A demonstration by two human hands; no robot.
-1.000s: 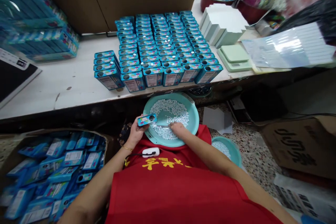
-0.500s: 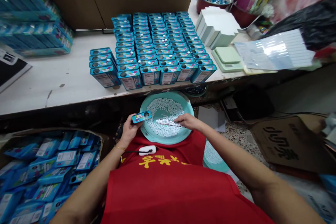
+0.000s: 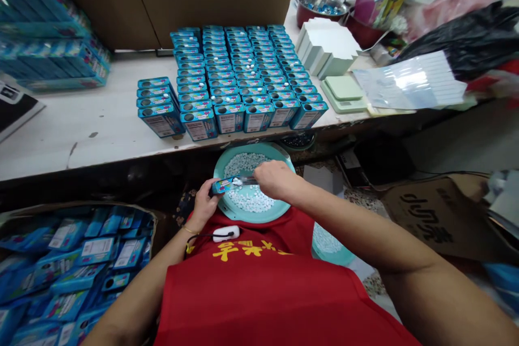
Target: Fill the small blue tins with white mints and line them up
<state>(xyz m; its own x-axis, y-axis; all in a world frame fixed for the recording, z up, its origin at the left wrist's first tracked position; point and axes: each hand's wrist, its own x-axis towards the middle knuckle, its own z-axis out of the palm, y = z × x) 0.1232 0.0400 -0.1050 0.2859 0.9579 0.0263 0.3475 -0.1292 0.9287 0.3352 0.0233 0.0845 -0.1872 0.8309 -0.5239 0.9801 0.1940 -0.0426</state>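
My left hand [image 3: 204, 203] is wrapped round a small blue box [image 3: 221, 186] with a round hole in its top. It holds the box tilted over the left side of a turquoise basin [image 3: 222, 206]. In my right hand [image 3: 276, 179] is a small scoop [image 3: 247, 180], its tip at the box's hole. White pellets [image 3: 237, 182] sit at the scoop's tip, against the opening. More white pellets [image 3: 253, 201] lie in the basin on my lap. The scoop's handle is hidden inside my fist.
Rows of blue boxes [image 3: 227, 118] stand upright on the white table [image 3: 97, 132]. A pale green scale [image 3: 344, 92] and white card stacks [image 3: 324, 46] are to their right. A carton of blue boxes [image 3: 97, 248] sits at lower left. A second turquoise basin [image 3: 343, 257] is at lower right.
My right hand has lifted the scoop from the pellets and moved left to the box. The box has turned and tilted towards the scoop.
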